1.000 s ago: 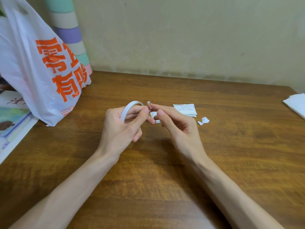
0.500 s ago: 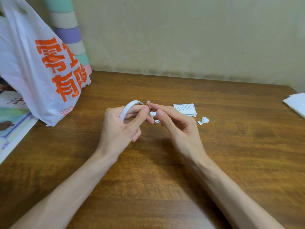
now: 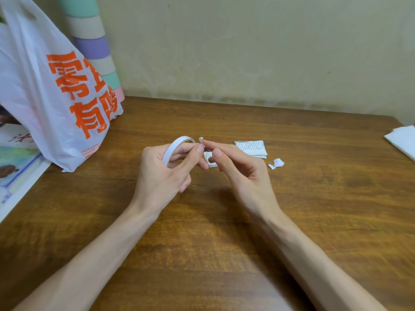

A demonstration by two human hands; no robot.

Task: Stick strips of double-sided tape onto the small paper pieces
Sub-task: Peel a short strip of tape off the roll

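We work at the wooden table (image 3: pixel 224 254), which gives a flat, firm surface for pressing tape down later. The plastic bag (image 3: pixel 51 90) stands at the far left, well apart from the work area, so it does not interfere.

Both hands are raised just above the table centre, fingertips meeting.

1. The left hand (image 3: pixel 166 176) grips the tape roll (image 3: pixel 174 145). Fingers pass through the ring and the thumb presses on its outer face. We judge that this hold braces the roll so it cannot turn freely while tape is drawn off.
2. The right hand (image 3: pixel 242 173) is curled, with forefinger and thumb brought together at the roll's edge. As far as we can tell it pinches the free end (image 3: pixel 201 140) of the tape, a small tab standing up at the forefinger tip. Only a short length is lifted; no strip is pulled out yet.

The paper pieces (image 3: pixel 251 148) lie on the table just beyond the right hand, a printed stack, with one further piece partly hidden under the fingertips. We judge they are placed there for short reach once a strip is torn.

The scraps (image 3: pixel 277 163) lie just beside the stack, to its right. They are probably discarded bits, set aside from the pieces awaiting tape.
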